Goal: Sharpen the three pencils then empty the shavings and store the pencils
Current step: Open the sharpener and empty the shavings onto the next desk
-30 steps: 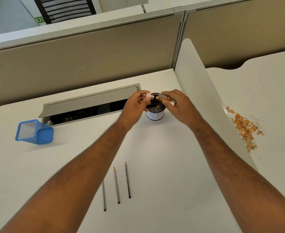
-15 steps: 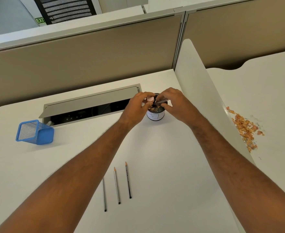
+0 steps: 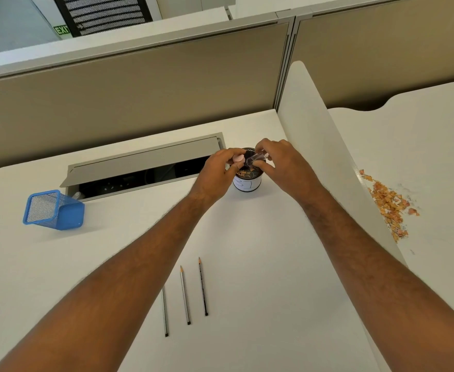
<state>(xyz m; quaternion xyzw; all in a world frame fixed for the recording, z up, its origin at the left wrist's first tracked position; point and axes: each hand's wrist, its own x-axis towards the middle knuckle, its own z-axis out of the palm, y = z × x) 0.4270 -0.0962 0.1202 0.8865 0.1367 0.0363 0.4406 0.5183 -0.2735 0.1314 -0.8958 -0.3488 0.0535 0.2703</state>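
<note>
Both hands meet over a small black-and-white cup [image 3: 247, 185] at the back of the white desk [image 3: 260, 264]; orange shavings lie inside the cup. My left hand [image 3: 217, 170] pinches the pink sharpener body [image 3: 238, 158]. My right hand [image 3: 282, 163] holds the sharpener's clear shavings case [image 3: 256, 158], tilted mouth-down just above the cup. Three pencils lie side by side nearer to me, tips pointing away: the left pencil [image 3: 165, 312] partly under my left forearm, the middle pencil [image 3: 185, 296] and the right pencil [image 3: 203, 287].
A blue mesh pencil holder [image 3: 52, 210] lies tipped on its side at the left. A grey cable-tray flap [image 3: 142, 163] stands open behind it. A white divider panel [image 3: 325, 146] rises at the right, with a heap of shavings [image 3: 389, 202] on the neighbouring desk.
The two sharpener parts have been drawn closer together over the cup, and the clear case now tilts mouth-down. The pencils and blue holder have not moved.
</note>
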